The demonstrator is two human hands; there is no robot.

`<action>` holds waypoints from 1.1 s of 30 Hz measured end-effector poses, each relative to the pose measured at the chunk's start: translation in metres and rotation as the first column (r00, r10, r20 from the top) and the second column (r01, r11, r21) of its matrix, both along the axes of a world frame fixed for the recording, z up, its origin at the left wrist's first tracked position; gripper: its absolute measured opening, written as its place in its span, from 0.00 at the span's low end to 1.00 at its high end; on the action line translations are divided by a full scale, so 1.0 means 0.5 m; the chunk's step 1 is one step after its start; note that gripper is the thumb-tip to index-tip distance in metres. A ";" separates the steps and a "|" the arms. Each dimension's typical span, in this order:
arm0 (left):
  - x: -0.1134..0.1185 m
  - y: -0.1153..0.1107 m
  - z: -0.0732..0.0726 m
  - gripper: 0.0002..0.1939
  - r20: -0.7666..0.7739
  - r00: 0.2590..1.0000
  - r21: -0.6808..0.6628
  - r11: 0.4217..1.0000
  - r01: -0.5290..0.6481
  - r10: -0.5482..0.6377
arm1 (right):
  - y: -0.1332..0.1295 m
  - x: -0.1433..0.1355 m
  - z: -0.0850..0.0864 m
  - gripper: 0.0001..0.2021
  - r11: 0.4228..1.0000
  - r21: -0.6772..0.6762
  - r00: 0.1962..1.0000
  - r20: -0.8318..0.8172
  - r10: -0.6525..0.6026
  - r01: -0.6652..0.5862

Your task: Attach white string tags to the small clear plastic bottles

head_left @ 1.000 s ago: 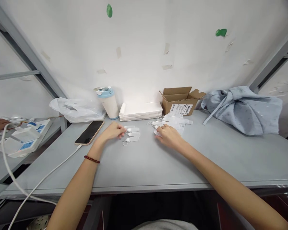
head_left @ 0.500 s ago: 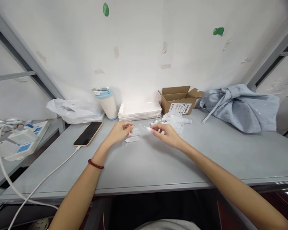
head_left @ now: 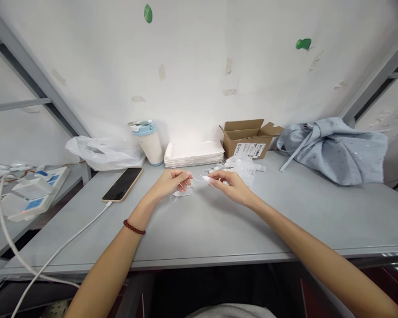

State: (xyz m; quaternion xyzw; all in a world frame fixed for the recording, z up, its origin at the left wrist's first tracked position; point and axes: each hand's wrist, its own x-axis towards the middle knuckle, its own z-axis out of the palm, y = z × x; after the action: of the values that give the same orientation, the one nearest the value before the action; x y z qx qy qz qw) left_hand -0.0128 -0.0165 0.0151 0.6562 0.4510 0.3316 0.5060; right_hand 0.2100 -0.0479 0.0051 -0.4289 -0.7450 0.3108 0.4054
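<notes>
My right hand is closed in a pinch on a small white piece, whose exact kind is too small to make out. From it a thin white string runs across to my left hand, where thumb and fingertips press together on the string's other end. On the desk just below my left fingers lies a white tag with a string loop; what lies under the fingers is partly hidden. Beyond my right hand is a loose pile of clear plastic pieces and strings.
Along the wall stand a plastic bag, a blue-lidded cup, a stack of white sheets, an open cardboard box and a light blue cloth bundle. A phone on a charging cable lies at left.
My left hand has shifted slightly right and now pinches the string's end, which earlier hung apart from it. My right hand stays in place with its white piece.
</notes>
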 end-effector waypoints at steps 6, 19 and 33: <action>0.002 -0.003 -0.002 0.16 0.000 0.998 0.041 0.997 0.063 -0.063 | -0.001 -0.002 0.002 0.10 1.000 -0.019 1.000 0.014 0.000 0.001; 0.004 -0.007 0.001 0.14 0.055 0.996 0.035 0.997 0.070 -0.072 | -0.005 -0.003 0.002 0.10 0.997 -0.068 0.998 -0.043 0.037 -0.040; 0.001 -0.007 -0.006 0.15 0.026 0.977 0.050 0.976 0.211 -0.213 | -0.009 -0.004 0.005 0.11 0.982 -0.155 0.988 -0.125 0.088 -0.107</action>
State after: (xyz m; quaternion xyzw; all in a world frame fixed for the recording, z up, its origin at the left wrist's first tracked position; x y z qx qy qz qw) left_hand -0.0120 -0.0198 0.0123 0.7072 0.3624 0.2966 0.5298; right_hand 0.2079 -0.0523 0.0077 -0.4041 -0.7124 0.4143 0.3968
